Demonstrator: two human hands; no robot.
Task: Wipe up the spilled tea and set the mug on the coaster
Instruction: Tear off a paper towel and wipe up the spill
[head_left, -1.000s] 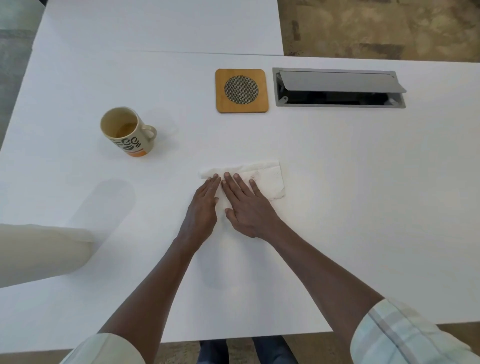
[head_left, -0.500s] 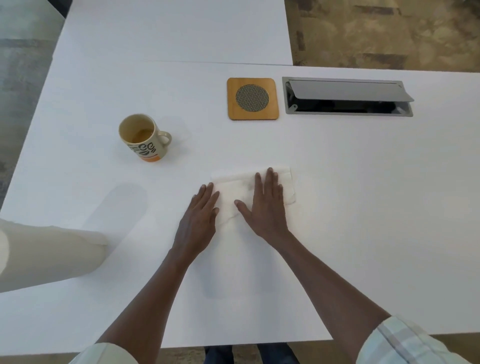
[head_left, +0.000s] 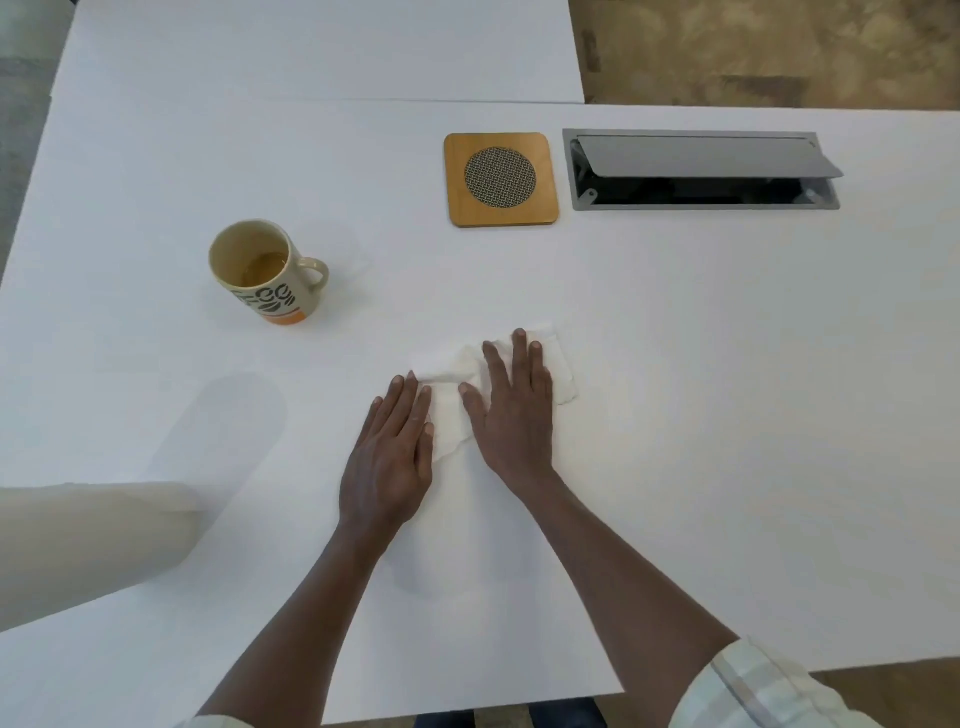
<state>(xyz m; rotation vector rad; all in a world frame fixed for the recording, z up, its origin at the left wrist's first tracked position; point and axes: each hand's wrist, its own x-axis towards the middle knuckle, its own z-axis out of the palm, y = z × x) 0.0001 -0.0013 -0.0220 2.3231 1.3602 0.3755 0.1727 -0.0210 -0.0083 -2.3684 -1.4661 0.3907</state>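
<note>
1. Far to the left of your fingers, at the picture's edge, lies one pale blurred cylinder (head_left: 93, 540); what it is cannot be told.
2. Up and to the left of your left fingertips stands one mug (head_left: 265, 273), upright on the white surface (head_left: 727, 415), its handle pointing right and a little tea in the bottom. It is well apart from both hands and not yet on the coaster.
3. Your left hand (head_left: 389, 457) lies flat with straight, released fingers. Its fingertips rest on the near left edge of the paper towel (head_left: 452, 374); it grasps nothing.
4. There is one paper towel, crumpled and white, spread under and between your two hands.
5. Your right hand (head_left: 514, 410) presses flat on the towel's middle, fingers straight and released, not clenched round it.
6. Beyond your right fingertips, well apart, sits one square wooden coaster (head_left: 501, 179) with a round mesh centre, nothing on it.
7. To the right of the coaster is one grey cable hatch (head_left: 701, 171) set in the surface, its lid propped up.
8. Judged progress: wiping is under way. No spilled tea shows on the surface, though some may be hidden beneath the towel. Moving the mug onto the coaster is left to do.
</note>
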